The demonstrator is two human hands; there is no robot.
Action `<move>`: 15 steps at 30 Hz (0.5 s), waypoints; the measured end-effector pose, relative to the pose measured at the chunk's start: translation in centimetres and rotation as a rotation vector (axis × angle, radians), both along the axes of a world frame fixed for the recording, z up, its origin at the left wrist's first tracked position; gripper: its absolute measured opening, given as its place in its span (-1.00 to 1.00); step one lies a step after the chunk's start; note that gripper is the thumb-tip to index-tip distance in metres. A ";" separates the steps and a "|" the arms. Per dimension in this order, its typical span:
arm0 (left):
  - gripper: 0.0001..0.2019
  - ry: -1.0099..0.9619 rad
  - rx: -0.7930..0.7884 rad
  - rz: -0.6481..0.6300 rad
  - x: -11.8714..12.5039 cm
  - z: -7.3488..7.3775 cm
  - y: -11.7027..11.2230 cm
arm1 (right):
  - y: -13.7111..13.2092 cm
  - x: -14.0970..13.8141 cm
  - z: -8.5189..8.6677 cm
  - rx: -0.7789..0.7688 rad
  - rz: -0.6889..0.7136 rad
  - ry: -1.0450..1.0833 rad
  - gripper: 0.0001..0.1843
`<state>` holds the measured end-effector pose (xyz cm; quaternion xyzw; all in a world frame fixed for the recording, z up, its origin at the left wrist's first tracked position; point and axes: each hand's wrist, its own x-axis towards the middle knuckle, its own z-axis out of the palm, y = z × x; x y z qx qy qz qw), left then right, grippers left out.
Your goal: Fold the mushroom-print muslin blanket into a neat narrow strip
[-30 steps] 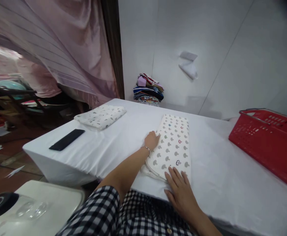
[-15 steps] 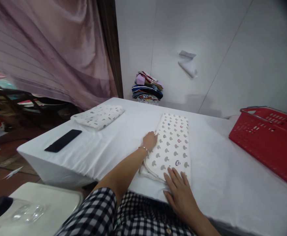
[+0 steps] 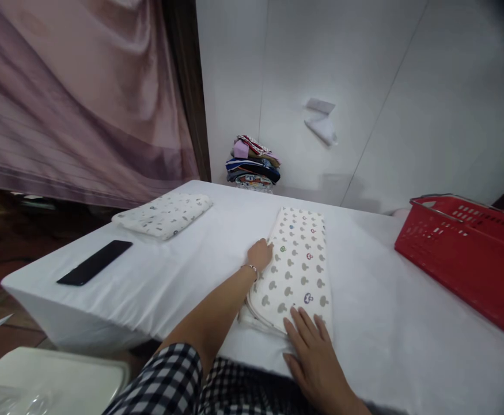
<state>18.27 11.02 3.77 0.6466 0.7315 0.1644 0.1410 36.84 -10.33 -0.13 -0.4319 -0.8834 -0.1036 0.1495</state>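
A folded white cloth (image 3: 297,262) printed with grey and a few coloured mushrooms lies lengthwise on the white-covered table (image 3: 364,323). My left hand (image 3: 260,253), with a bracelet at the wrist, is closed at the cloth's left edge, its fingertips partly hidden there. Flat on the near end of the cloth rests my right hand (image 3: 310,343), fingers stretched and slightly apart. The layers show at the cloth's near left corner, a little uneven.
Another folded patterned cloth (image 3: 165,214) and a black flat object (image 3: 96,263) lie at the table's left. A red basket (image 3: 463,248) stands at the right. Stacked clothes (image 3: 254,164) sit beyond the far edge. A pale stool-like surface (image 3: 57,374) is at lower left.
The view has shifted slightly, so things sit a little lower and further left. Both hands keep their places on the cloth, which looks unchanged.
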 end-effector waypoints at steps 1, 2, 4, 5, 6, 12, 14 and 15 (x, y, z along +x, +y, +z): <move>-0.70 0.000 0.001 -0.001 -0.1 -0.1 0.0 | 0.0 0.0 -0.1 0.015 0.005 -0.005 -0.39; -0.70 -0.001 0.001 -0.002 -0.1 -0.1 0.1 | 0.1 0.1 -0.1 0.030 0.010 -0.010 -0.38; -0.69 -0.003 -0.003 -0.002 -0.2 -0.1 0.4 | 0.1 0.1 -0.2 0.054 0.018 -0.018 -0.38; -0.68 -0.005 -0.004 -0.001 -0.2 -0.1 0.5 | 0.2 0.1 -0.2 0.063 0.021 -0.022 -0.38; -0.66 -0.006 -0.005 0.000 -0.1 0.0 0.7 | 0.2 0.1 -0.3 0.071 0.023 -0.024 -0.39; -0.65 0.009 -0.014 0.006 0.2 -0.4 1.9 | 0.3 0.0 -0.2 0.104 0.033 -0.034 -0.39; -0.67 0.011 -0.019 0.008 0.2 -0.7 2.0 | 0.3 0.1 -0.2 0.100 0.036 -0.030 -0.39; -0.67 0.012 -0.022 0.007 0.2 -0.8 2.0 | 0.3 0.1 -0.2 0.095 0.036 -0.027 -0.38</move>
